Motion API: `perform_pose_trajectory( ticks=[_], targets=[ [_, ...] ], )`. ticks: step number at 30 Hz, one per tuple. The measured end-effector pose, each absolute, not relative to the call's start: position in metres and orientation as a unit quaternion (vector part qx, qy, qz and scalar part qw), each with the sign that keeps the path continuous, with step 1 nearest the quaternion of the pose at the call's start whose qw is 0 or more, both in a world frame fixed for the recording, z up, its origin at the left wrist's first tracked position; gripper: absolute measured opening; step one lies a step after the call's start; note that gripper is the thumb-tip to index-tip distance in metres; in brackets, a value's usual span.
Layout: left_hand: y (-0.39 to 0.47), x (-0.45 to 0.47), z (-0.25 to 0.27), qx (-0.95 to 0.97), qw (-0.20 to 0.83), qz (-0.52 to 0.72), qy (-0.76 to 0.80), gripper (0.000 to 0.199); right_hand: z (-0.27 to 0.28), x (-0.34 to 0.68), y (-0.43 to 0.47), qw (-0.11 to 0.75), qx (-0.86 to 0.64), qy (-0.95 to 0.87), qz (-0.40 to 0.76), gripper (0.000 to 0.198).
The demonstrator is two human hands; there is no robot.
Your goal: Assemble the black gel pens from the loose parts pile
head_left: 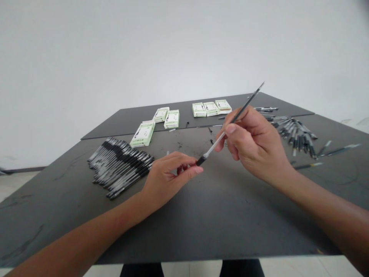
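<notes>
My right hand (253, 144) pinches a slim pen refill (247, 102), which slants up to the right with its pointed tip at the top. Dark ink fills its upper part, while the lower part looks pale. At its bottom end sits a short black piece (201, 160), apparently a pen's end plug or cap. That piece is pinched between the thumb and fingertips of my left hand (168, 171). Left of that hand lies a row of black-and-clear pens (121, 163) side by side.
Green-and-white boxes (143, 133) stand at the back left, with more boxes (211, 109) farther back. A fanned pile of pen parts (298, 134) and loose refills (341, 150) lie on the right. Small black bits (211, 141) dot the dark table (219, 223), backed by a white wall.
</notes>
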State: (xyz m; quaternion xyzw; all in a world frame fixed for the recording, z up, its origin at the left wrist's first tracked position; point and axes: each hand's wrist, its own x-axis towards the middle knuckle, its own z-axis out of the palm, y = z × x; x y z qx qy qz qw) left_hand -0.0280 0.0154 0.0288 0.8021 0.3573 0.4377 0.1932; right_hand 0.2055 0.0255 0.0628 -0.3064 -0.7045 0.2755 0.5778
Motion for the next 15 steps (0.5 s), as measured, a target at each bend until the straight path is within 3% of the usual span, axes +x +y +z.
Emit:
perform_pose_trajectory(
  ticks=[7,11,15],
  targets=[
    [0.012,-0.026,0.031,0.797,0.205,0.427,0.374,0.007,0.065,0.203,0.022,0.528,-0.345,-0.747,0.211,0.017],
    [0.011,-0.027,0.03,0.803,0.191,0.429,0.367,0.01,0.06,0.201,0.024,0.489,-0.326,-0.773,0.238,0.023],
    [0.01,-0.027,0.027,0.805,0.198,0.414,0.374,0.008,0.063,0.216,0.036,0.522,-0.338,-0.743,0.247,0.031]
  ],
)
